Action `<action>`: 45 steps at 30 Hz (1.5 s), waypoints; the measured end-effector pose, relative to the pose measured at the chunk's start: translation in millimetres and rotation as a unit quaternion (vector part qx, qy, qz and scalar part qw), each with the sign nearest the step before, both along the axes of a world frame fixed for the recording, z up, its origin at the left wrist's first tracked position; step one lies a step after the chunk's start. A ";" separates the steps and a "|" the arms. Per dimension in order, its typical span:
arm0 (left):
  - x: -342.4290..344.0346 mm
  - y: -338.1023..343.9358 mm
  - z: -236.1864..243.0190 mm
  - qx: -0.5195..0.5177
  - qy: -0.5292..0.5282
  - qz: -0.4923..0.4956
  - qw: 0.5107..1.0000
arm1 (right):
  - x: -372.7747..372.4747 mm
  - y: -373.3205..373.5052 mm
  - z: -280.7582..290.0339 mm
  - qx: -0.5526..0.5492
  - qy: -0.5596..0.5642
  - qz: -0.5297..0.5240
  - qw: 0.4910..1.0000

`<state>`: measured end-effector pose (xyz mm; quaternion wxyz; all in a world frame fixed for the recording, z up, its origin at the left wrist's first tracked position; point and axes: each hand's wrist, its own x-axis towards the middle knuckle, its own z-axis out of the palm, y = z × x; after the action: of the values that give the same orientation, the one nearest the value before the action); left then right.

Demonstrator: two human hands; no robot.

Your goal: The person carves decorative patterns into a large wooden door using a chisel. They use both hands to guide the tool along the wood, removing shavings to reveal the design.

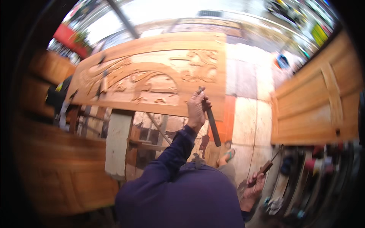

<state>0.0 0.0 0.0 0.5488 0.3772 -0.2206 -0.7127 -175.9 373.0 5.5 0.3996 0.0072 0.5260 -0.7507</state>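
My left hand (pixel 197 108) is closed around a long dark bar (pixel 214 129), which slants down to the right past the near edge of a carved wooden panel (pixel 148 45). Scrollwork and a curved arch are cut into that panel, with wood shavings (pixel 159 100) lying in the recess. Low on the right, away from the panel, my right hand (pixel 254 189) grips the wooden handle of a carving chisel (pixel 267 166). Its thin metal shaft points up and to the right. Several tools (pixel 104 80), blurred, lie at the panel's left end.
A panelled wooden door (pixel 304 106) leans at the right, above a rack of dark, blurred items (pixel 304 174). More wooden panels (pixel 76 182) stand at the lower left. Beneath the carved panel is a pale support block (pixel 118 142). Paving tiles (pixel 245 125) run along the right side.
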 end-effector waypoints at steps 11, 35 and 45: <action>-58.8 -82.0 -24.6 -0.056 -0.212 0.232 0.948 | -205.8 -322.1 20.7 0.020 0.204 0.459 0.864; -121.1 -189.5 26.5 0.120 -0.245 0.571 0.775 | -86.5 -751.5 9.0 -0.350 0.576 0.588 0.448; -233.4 -410.0 76.3 0.049 -0.153 0.683 0.712 | -203.3 -853.6 67.0 -0.193 0.185 0.921 0.284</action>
<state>-233.4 -410.0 76.3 0.8256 0.5553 0.0516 -0.0857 -379.3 -480.6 72.4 0.7087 -0.6983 0.0853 0.0522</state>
